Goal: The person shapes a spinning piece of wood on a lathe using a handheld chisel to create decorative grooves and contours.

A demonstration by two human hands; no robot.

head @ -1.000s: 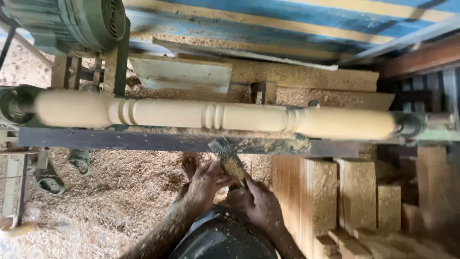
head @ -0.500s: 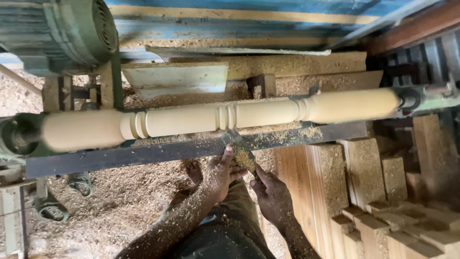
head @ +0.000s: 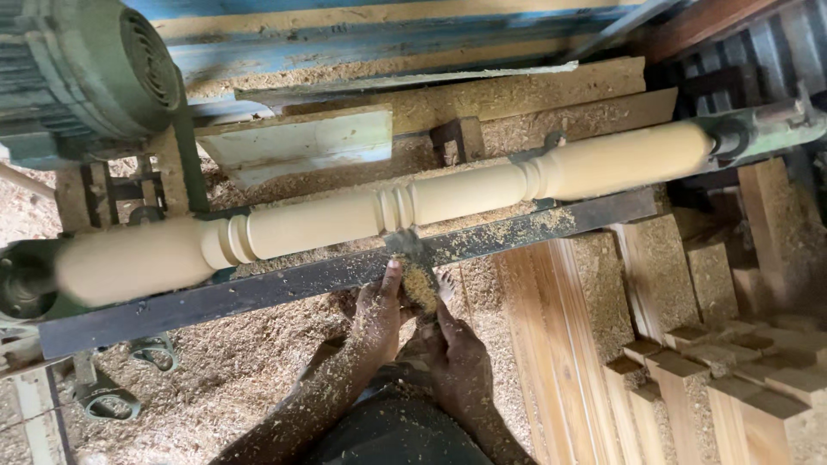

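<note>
Head view, looking down: we are gripping a turning chisel [head: 417, 274] with both hands. Our left hand [head: 377, 312] is closing around the tool near its front end, the thumb stretching forward along the blade until it is touching the dark steel tool rest [head: 517, 231]. Our right hand [head: 452, 357] is wrapping the handle behind it, fingers curled shut; the handle itself is mostly hidden and coated in wood dust. The chisel is lying across the tool rest, and its tip is meeting the pale wooden spindle [head: 396, 211] at the cluster of beads near mid-length. We cannot tell how deep the edge is biting.

The spindle is running slantwise across the frame, its thick left end sitting in the headstock [head: 21, 284] and its right end being held by the green tailstock [head: 758, 129]. Further bead groups are showing left and right of the one under the tool. A green electric motor [head: 82, 73] is occupying the upper left corner, and a pale flat board [head: 301, 142] is lying behind the spindle. Sawdust [head: 215, 370] is covering the floor and lathe bed. Square-cut wooden blanks [head: 706, 362] are standing stacked at lower right, near our right forearm.
</note>
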